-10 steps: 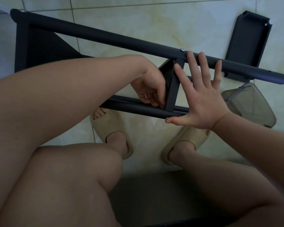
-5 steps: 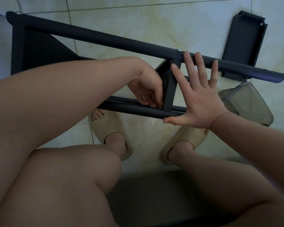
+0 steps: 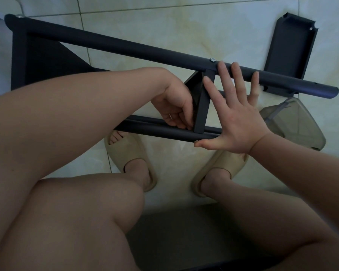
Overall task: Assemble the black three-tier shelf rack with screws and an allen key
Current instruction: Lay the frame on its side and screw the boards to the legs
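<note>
From my station I counted two hands, left hand (image 3: 176,106) and right hand (image 3: 241,122); two black tubes, upper tube (image 3: 125,48) and lower tube (image 3: 164,131); three black panels, end panel (image 3: 37,61), middle panel (image 3: 202,108) and loose panel (image 3: 290,49); two beige slippers (image 3: 125,153); one clear tub (image 3: 297,124); one silver screw (image 3: 212,59).

rack (image 3: 125,48): smooth matt black metal | screw (image 3: 212,59) just beside right hand (image 3: 237,116) fingertips: bright bare metal | container (image 3: 294,122) right of that hand: smoky translucent plastic | floor (image 3: 164,22): glossy smooth tile | slippers (image 3: 125,151) below it: matt beige, foam-like

1 head-worn camera looks steeply down, close over the rack (image 3: 125,48) and floor (image 3: 164,22).
</note>
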The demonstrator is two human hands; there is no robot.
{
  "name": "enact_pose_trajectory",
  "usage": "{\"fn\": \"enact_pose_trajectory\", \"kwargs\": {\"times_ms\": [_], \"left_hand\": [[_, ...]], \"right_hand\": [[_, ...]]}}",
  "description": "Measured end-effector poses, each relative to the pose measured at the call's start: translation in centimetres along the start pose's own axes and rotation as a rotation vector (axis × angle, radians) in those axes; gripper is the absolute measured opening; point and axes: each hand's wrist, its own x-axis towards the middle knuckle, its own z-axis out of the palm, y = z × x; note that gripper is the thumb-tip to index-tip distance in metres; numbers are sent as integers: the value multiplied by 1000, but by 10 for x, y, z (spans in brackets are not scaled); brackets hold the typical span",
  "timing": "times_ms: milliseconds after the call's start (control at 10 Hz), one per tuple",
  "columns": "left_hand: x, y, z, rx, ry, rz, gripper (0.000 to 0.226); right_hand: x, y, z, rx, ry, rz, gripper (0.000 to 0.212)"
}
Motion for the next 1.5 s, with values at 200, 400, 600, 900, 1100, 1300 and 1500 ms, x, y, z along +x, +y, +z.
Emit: {"fn": "enact_pose_trajectory", "kwargs": {"times_ms": [200, 400, 600, 900, 1100, 1300, 1500], "left_hand": [[1, 0, 2, 5, 21, 15, 16], [2, -1, 1, 4, 8, -4, 18], [-1, -1, 1, -23, -21, 4, 24], [2, 1, 3, 7, 15, -26, 16], [-1, 2, 2, -14, 9, 2, 25], [-2, 3, 3, 31, 17, -49, 13], [1, 5, 5, -23, 36, -49, 10]], "right_hand": [[0, 0, 0, -2, 2, -2, 131], [0, 0, 1, 9, 5, -5, 131], [0, 0, 2, 2, 9, -9, 130], [0, 1, 2, 5, 9, -9, 130], [1, 0, 1, 5, 11, -13, 129], [0, 0, 2, 11, 12, -13, 130], [0, 0, 2, 13, 11, -14, 130]]}}
